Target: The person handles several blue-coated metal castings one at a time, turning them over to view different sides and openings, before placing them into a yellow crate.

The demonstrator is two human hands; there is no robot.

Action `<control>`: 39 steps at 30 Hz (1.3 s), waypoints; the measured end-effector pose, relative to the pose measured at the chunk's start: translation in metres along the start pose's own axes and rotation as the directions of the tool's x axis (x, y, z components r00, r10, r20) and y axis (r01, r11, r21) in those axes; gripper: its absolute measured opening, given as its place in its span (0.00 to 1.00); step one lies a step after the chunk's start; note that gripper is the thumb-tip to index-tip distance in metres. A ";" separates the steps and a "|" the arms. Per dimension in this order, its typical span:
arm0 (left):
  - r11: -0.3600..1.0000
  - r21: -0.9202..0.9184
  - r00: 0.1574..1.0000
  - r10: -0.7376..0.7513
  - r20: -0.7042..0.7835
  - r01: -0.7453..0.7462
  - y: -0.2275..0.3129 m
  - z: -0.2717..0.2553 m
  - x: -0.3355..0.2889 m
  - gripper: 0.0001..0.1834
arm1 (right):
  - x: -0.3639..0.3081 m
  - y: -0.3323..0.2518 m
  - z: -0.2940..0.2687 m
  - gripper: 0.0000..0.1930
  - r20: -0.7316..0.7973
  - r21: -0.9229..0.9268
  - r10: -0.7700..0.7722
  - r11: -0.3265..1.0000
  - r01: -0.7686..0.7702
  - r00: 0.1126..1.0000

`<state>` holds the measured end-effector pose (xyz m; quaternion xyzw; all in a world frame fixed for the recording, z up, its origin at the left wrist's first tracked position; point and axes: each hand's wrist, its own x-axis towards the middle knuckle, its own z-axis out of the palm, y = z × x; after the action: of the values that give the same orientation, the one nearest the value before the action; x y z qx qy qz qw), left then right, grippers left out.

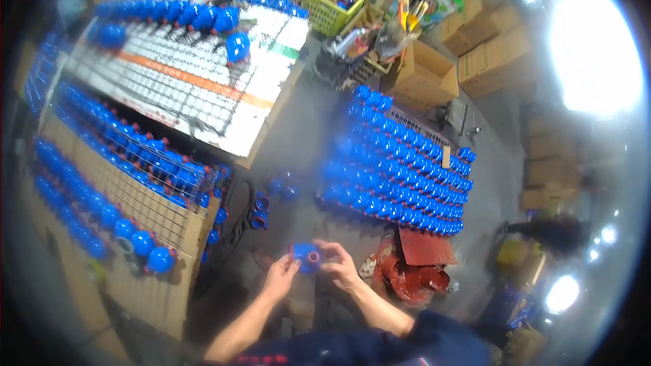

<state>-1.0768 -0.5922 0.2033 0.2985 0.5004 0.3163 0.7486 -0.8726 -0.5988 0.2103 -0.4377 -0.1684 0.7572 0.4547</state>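
- Broadly, the wire rack (183, 88) of blue fittings fills the upper left; a second rack of blue fittings (400, 163) stands to its right, across the grey floor.
- Below that second rack sits a red machine (413, 274).
- Lower centre, well below the wire rack, the left hand (279, 276) and right hand (337, 266) hold one blue fitting (306, 257) between them, fingers curled closed on its sides.
- Judged step: inspecting or assembling the piece; any next move needs a steady two-handed grip.
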 end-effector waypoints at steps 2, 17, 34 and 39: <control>0.996 0.045 0.997 0.080 0.017 -0.081 0.057 0.006 -0.012 0.14 | -0.005 -0.031 0.025 0.25 -0.080 0.146 0.005 0.989 0.007 0.997; 0.877 0.322 0.934 0.329 0.141 -0.358 0.294 0.054 0.008 0.23 | 0.096 -0.268 0.143 0.36 0.442 -0.143 -0.287 0.913 0.382 0.850; 0.962 -0.055 0.963 0.266 -0.037 -0.267 0.401 0.104 0.160 0.21 | 0.196 -0.361 0.133 0.31 0.163 0.065 -0.195 0.980 0.186 0.967; 0.963 0.102 0.966 0.256 -0.042 -0.251 0.446 0.101 0.231 0.21 | 0.269 -0.385 0.127 0.30 0.077 0.134 -0.165 0.979 0.153 0.983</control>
<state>-0.9907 -0.1494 0.4465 0.3867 0.4930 0.3934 0.6728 -0.8226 -0.1516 0.3959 -0.3591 -0.1738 0.7461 0.5331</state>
